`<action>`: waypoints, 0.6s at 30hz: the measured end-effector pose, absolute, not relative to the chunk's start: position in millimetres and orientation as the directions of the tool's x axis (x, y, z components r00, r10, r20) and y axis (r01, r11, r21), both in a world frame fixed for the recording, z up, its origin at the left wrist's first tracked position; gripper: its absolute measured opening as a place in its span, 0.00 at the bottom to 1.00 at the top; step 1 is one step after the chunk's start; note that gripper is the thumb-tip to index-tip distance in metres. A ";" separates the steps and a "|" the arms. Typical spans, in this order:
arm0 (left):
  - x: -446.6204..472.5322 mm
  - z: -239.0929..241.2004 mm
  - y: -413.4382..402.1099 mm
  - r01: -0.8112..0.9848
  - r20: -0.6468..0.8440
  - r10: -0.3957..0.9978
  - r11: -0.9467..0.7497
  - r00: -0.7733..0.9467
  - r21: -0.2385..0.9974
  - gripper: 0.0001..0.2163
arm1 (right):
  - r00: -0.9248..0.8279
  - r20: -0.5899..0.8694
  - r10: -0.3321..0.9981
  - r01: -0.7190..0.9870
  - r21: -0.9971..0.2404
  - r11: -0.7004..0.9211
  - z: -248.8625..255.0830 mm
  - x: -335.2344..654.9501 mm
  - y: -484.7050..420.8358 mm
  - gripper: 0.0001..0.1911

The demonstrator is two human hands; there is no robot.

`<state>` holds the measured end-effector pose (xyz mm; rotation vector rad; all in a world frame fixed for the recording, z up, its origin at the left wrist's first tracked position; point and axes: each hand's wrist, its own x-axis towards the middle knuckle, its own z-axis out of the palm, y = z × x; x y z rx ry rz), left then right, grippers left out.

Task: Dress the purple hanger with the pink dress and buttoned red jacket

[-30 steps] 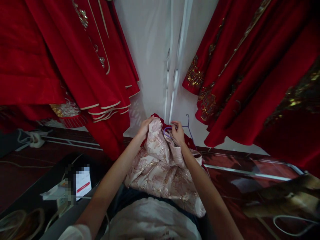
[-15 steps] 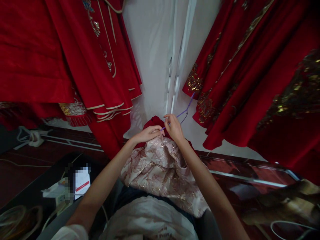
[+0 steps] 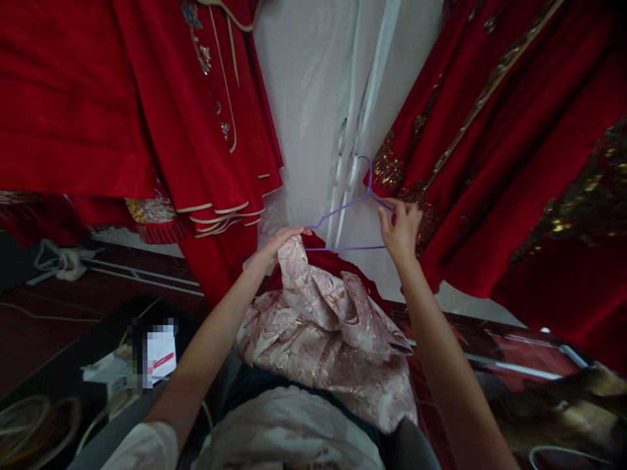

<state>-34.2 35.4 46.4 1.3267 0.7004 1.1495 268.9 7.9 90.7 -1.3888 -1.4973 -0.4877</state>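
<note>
A thin purple clothes hanger (image 3: pixel 369 189) is stretched out in front of me, its hook pointing up. My right hand (image 3: pixel 402 228) grips its right shoulder, fingers closed on the wire. At its left end, my left hand (image 3: pixel 284 243) pinches the hanger together with the upper edge of a pale pink brocade garment (image 3: pixel 318 333) with gold threads. That garment lies bunched over my lap, and its right part hangs off the hanger. Dark red cloth (image 3: pixel 337 262) shows behind it, under the hanger's lower bar.
Red garments with cream piping (image 3: pixel 215 183) hang on the left, and red ones with gold embroidery (image 3: pixel 470 196) on the right. A white surface with metal rails (image 3: pixel 347 156) lies between. Boxes (image 3: pixel 161 352) and cables rest on a dark surface at lower left.
My hands have moved apart, the right one going right along the hanger. The hanger now shows nearly whole, and the garment's edge is raised at its left end.
</note>
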 end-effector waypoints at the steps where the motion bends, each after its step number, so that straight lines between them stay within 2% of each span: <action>1: -30.0 51.3 38.9 -0.243 0.213 0.915 -0.133 0.341 0.961 0.15 | 0.159 0.858 0.489 0.922 -0.307 0.238 92.6 272.8 10.6 0.24; 4: -22.0 65.0 50.3 -0.294 0.200 0.904 -0.087 0.378 0.952 0.17 | 0.100 0.841 0.532 0.937 -0.259 0.234 98.3 285.8 27.6 0.25; 8: -27.8 74.0 63.5 -0.371 0.117 0.926 0.027 0.359 0.928 0.17 | 0.033 0.783 0.621 0.926 -0.258 0.276 105.3 300.5 53.4 0.22; 12: -38.6 72.6 71.1 -0.355 0.060 0.934 0.074 0.353 0.932 0.19 | -0.015 0.800 0.600 0.924 -0.219 0.314 117.7 303.5 49.1 0.23; 15: -38.3 68.3 76.1 -0.385 0.105 0.940 0.030 0.324 0.923 0.20 | -0.019 0.793 0.608 0.947 -0.180 0.264 135.7 301.5 29.1 0.24; 18: -35.5 59.2 79.2 -0.393 0.178 0.955 -0.073 0.237 0.917 0.20 | -0.031 0.733 0.680 0.969 -0.144 0.199 156.3 298.4 11.4 0.24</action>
